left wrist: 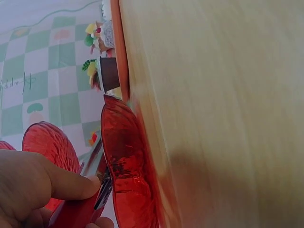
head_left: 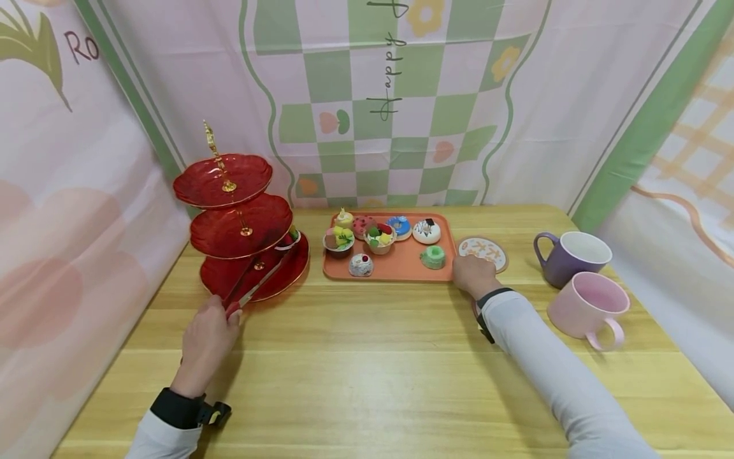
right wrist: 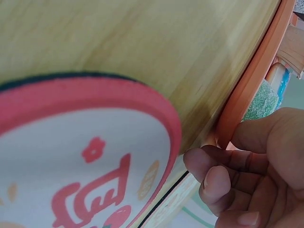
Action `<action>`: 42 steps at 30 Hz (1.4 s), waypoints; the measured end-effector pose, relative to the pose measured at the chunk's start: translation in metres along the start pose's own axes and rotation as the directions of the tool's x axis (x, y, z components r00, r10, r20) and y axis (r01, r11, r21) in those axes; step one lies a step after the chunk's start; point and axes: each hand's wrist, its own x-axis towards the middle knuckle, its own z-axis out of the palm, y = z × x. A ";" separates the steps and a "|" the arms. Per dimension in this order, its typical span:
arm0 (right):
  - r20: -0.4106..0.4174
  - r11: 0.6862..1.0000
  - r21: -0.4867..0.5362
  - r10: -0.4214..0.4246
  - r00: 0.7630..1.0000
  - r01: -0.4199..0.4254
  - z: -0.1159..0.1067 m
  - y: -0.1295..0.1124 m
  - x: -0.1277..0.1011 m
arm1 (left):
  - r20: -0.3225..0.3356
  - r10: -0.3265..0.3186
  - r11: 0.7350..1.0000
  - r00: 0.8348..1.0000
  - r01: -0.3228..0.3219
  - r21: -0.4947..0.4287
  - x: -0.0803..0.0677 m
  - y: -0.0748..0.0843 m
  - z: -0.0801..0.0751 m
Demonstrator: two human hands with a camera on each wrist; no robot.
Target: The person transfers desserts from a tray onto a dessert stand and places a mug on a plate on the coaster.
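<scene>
My left hand (head_left: 205, 338) was closed round the red handles of the tongs (head_left: 259, 284), thumb and fingers squeezing them near the hinge end, and their metal tips reached over the bottom tier of the red tiered stand (head_left: 241, 223) toward a small cupcake (head_left: 289, 238) at its far rim; I could not tell whether the tips had hold of it. I judged the tongs light, stiff and springy, best held where I had them, and the little cake light and easily tipped, so it wanted a gentle pinch across its cup. The stand looked glossy and scalloped, likely slippery, on a thin gilt post. My right hand (head_left: 473, 274), fingers curled, pinched the near corner of the orange tray (head_left: 401, 271), a smooth rimmed plastic holding more toy sweets, beside a round coaster (head_left: 483, 250) on the wooden table (head_left: 367, 357).
</scene>
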 end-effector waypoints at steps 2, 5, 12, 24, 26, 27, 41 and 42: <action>0.000 1.000 0.000 0.001 1.000 -0.001 0.000 0.000 0.000 | 0.002 -0.008 1.000 1.000 0.008 -0.004 0.000 0.001 0.000; -0.008 1.000 -0.004 -0.001 1.000 0.001 0.000 0.000 -0.001 | 0.011 -0.019 1.000 1.000 0.019 -0.010 -0.001 0.001 -0.001; -0.029 1.000 -0.018 -0.013 0.999 0.012 -0.001 -0.001 -0.001 | 0.001 -0.017 1.000 1.000 0.017 -0.015 -0.003 0.001 -0.003; -0.028 1.000 -0.017 -0.014 0.999 0.014 -0.001 -0.001 -0.002 | 0.062 -0.047 0.997 0.997 0.050 -0.056 -0.008 0.005 -0.010; -0.031 1.000 -0.018 -0.013 0.999 0.012 0.000 -0.001 -0.001 | 0.078 -0.042 0.997 0.996 0.047 -0.062 -0.008 0.005 -0.011; -0.031 1.000 -0.019 -0.012 0.999 0.012 0.000 -0.002 -0.001 | 0.092 -0.043 0.997 0.995 0.049 -0.063 -0.009 0.006 -0.012; -0.021 1.000 -0.008 -0.013 1.000 0.012 0.000 -0.001 0.000 | 0.232 -0.074 0.995 0.970 0.056 0.084 -0.013 0.006 -0.033; -0.024 1.000 -0.007 -0.011 1.000 0.011 0.000 -0.001 0.000 | 0.230 -0.072 0.995 0.970 0.053 0.086 -0.013 0.006 -0.034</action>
